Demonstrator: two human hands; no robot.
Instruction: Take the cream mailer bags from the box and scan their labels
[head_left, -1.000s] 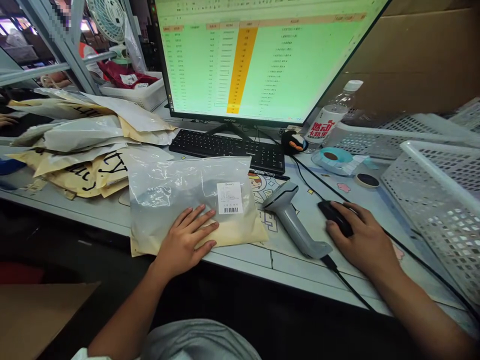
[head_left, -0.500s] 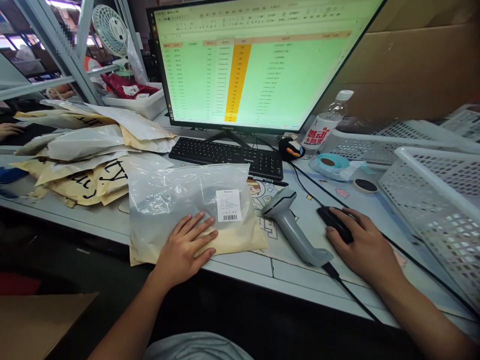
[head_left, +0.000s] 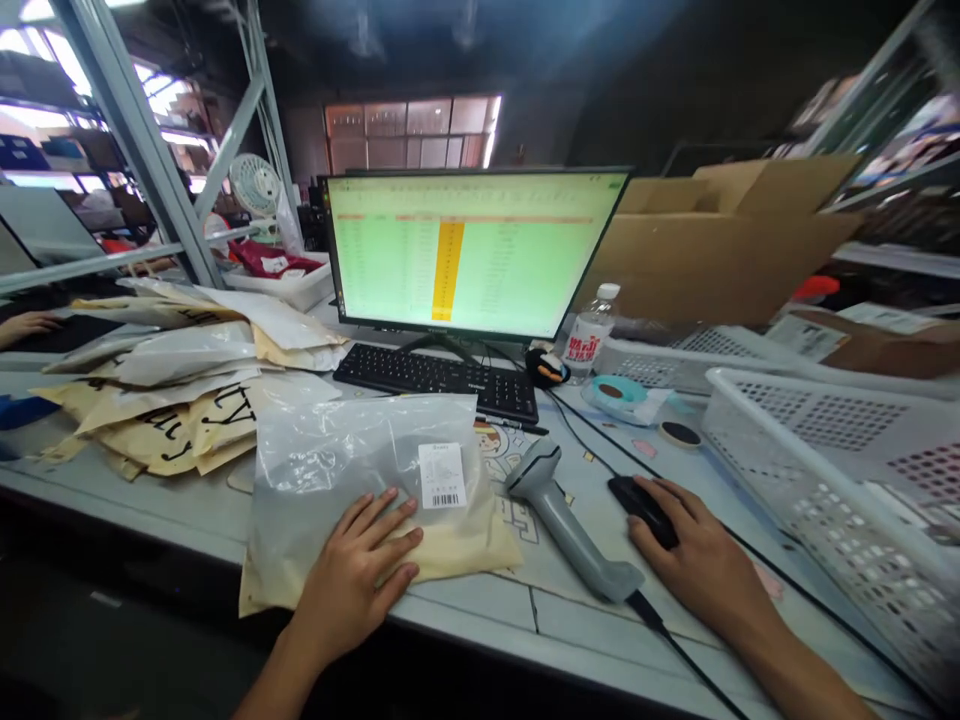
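Spread flat, my left hand point(head_left: 365, 570) rests on a clear plastic bag point(head_left: 330, 460) with pale yellow contents. A white barcode label point(head_left: 442, 476) is stuck on the bag's right part, just above my fingertips. My right hand point(head_left: 694, 555) curls over a black computer mouse point(head_left: 643, 508) on the mat. Between the two hands lies a grey barcode scanner point(head_left: 566, 525), its cable running toward the front edge. Behind the bag are a black keyboard point(head_left: 427, 378) and a lit monitor point(head_left: 480, 260) showing a spreadsheet with an orange column.
Several bagged packages point(head_left: 172, 380) are piled at left. White perforated baskets point(head_left: 817, 500) stand at right. A water bottle point(head_left: 590, 335), a blue tape roll point(head_left: 619, 392) and a cardboard box point(head_left: 697, 250) are at the back. Another person's hand point(head_left: 30, 325) shows far left.
The view has tilted up, so the monitor sits lower and the window and boxes behind it show. Both hands keep their places on the bag and the mouse.
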